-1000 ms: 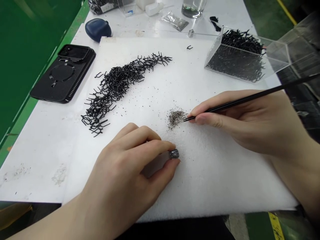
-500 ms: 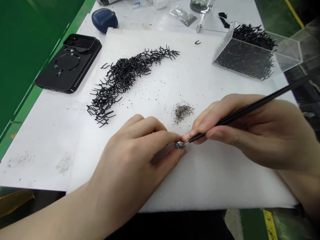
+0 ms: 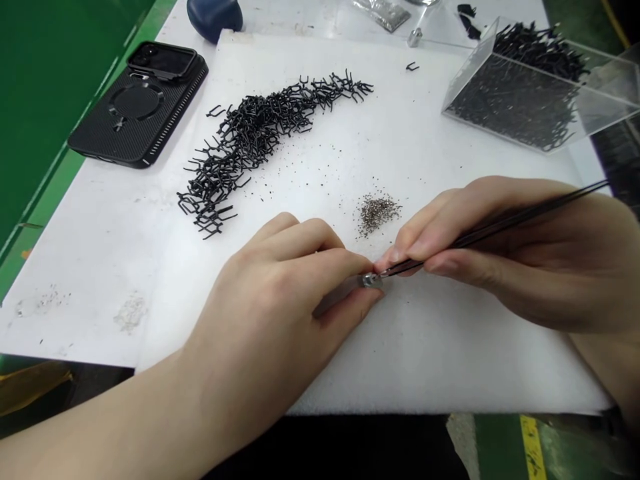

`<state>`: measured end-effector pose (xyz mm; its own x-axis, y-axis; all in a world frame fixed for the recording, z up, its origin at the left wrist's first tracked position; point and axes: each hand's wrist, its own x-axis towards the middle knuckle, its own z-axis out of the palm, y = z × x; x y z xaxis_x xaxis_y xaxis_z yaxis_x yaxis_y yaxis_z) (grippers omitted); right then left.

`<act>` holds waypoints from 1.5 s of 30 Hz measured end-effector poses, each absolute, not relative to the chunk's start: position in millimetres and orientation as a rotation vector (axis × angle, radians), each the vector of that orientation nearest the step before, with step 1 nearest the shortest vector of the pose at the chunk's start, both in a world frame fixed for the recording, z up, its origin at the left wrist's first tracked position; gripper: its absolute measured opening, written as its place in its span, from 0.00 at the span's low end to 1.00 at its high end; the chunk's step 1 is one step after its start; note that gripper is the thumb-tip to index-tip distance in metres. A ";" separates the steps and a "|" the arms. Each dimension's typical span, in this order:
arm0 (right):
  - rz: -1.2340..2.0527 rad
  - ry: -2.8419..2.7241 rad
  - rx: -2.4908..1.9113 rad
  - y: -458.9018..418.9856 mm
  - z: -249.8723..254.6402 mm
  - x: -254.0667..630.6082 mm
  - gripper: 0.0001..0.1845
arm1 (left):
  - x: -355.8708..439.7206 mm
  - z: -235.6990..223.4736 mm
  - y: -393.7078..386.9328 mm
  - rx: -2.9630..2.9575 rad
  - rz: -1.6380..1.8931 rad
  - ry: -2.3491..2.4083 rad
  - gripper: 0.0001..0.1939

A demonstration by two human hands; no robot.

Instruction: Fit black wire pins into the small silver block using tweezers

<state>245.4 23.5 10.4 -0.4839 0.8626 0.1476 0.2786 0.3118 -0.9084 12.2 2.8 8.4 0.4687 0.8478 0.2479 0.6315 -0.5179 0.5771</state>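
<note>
Now that the tool (image 3: 520, 217) gripped by the right hand (image 3: 540, 267) has left the centre-right grains (image 3: 377, 213), work focuses on the block (image 3: 371, 281) the left hand (image 3: 275, 300) pinches.

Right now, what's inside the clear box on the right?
Inside the clear box is a heap of thin black pieces, seen from above and through its near wall. Whatever lies deeper in the heap is covered.

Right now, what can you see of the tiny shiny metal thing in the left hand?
The metal piece is small, silver-grey and shiny, too tiny for finer details. The left hand pinches it between thumb and finger, over the white pad. The tips of the tweezers are at its edge; whether they touch is unclear.
</note>
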 end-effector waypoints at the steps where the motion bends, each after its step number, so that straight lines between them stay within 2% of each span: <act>1: 1.153 -1.932 -1.010 23.7 10.4 245.2 0.07 | 11.8 8.4 2.9 2.314 0.723 1.236 0.03; 21: 1.151 -1.900 -1.029 22.8 10.3 244.8 0.06 | 11.3 10.0 0.9 2.309 0.715 1.240 0.03; 27: 0.897 -1.759 -1.175 31.3 8.9 249.2 0.01 | 9.4 9.2 2.9 2.307 0.749 1.249 0.02; 31: 0.784 -1.811 -1.253 36.0 6.2 253.5 0.04 | 8.3 8.5 -0.4 2.317 0.748 1.289 0.00; 35: 0.760 -1.827 -1.275 35.2 7.4 252.7 0.06 | 9.3 8.0 -1.8 2.324 0.725 1.319 0.04; 39: 0.749 -1.881 -1.253 34.6 8.4 252.3 0.05 | 10.0 7.5 -1.9 2.304 0.749 1.286 0.14; 45: 0.736 -1.901 -1.238 35.3 7.7 253.2 0.06 | 10.1 8.7 -2.4 2.222 0.793 1.203 0.11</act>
<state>253.2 35.3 7.7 -0.2617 0.9266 0.2701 0.5030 0.3698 -0.7812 10.1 -2.4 8.7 0.4436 0.8584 0.2575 0.5750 -0.4930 0.6529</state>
